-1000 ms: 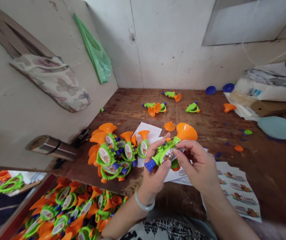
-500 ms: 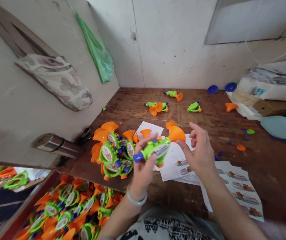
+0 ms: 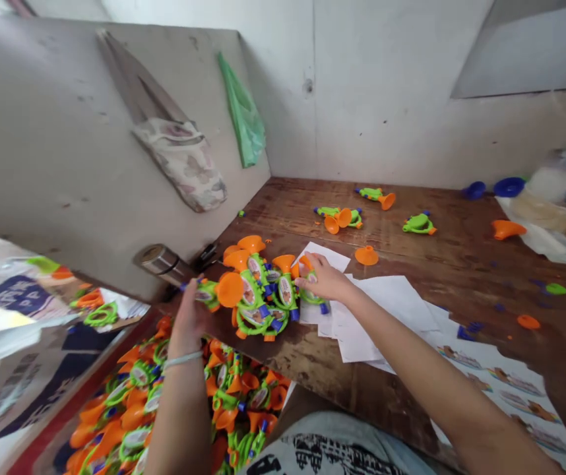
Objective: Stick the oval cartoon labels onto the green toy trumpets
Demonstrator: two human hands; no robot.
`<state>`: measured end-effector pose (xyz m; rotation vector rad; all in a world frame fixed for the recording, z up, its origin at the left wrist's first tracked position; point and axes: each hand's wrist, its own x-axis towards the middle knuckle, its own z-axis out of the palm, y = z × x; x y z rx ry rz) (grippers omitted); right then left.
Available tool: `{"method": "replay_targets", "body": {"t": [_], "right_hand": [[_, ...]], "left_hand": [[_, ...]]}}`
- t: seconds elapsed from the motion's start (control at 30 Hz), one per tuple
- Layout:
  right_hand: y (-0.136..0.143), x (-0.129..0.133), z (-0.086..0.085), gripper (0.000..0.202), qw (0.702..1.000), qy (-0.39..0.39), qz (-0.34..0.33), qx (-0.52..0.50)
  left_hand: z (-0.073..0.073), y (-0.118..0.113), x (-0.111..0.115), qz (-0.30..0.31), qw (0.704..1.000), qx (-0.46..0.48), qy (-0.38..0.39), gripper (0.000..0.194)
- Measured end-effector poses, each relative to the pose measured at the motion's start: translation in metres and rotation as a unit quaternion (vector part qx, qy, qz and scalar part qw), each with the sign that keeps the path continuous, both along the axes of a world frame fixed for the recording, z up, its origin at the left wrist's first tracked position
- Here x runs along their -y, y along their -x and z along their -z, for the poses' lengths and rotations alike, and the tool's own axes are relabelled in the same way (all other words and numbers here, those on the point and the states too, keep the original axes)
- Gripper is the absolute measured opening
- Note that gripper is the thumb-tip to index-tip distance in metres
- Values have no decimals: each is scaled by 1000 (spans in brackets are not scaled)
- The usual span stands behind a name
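My left hand [image 3: 188, 320] is closed around a green toy trumpet [image 3: 229, 289] whose orange bell faces me, at the left side of a pile of toy trumpets [image 3: 247, 290]. The pile's trumpets are green with orange bells, blue mouthpieces and oval picture stickers. On the pile's right side, my right hand [image 3: 326, 280] has its fingers closed on another toy trumpet [image 3: 311, 298], blue end pointing down. The fingers partly cover its orange bell.
Below the table's left edge, a large bin holds many toy trumpets [image 3: 137, 376]. A steel flask [image 3: 161, 258] stands by the partition. Papers [image 3: 386, 310] and sticker sheets [image 3: 515, 389] lie at right; several trumpets [image 3: 419, 224] and an orange bell [image 3: 367, 255] lie farther back.
My left hand has carried its toy trumpet leftward past the pile. My right hand has moved left from the papers to a trumpet at the pile. The view has turned left.
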<state>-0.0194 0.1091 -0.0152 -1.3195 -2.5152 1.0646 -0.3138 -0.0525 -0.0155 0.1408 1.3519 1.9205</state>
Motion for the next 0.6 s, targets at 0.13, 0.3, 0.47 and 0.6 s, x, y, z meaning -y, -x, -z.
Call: {"method": "replay_targets", "body": {"t": [0.13,0.3,0.47,0.6], "right_hand": [[37,-7,7,113,997,10,-58,53],[54,-3,8,124,994,-9,-73,83],[54,-4,11,89,993,-34,-97,52],[54,17,3,80,990,-39,-134,19]], "left_hand": [[20,-16,8,70,995,65,-8,42],[31,-38,7,70,989,114,-65,45],[29,-56,10,40,985,137,-99,48],[25,-59,37,29,984,135,-114,50]]}}
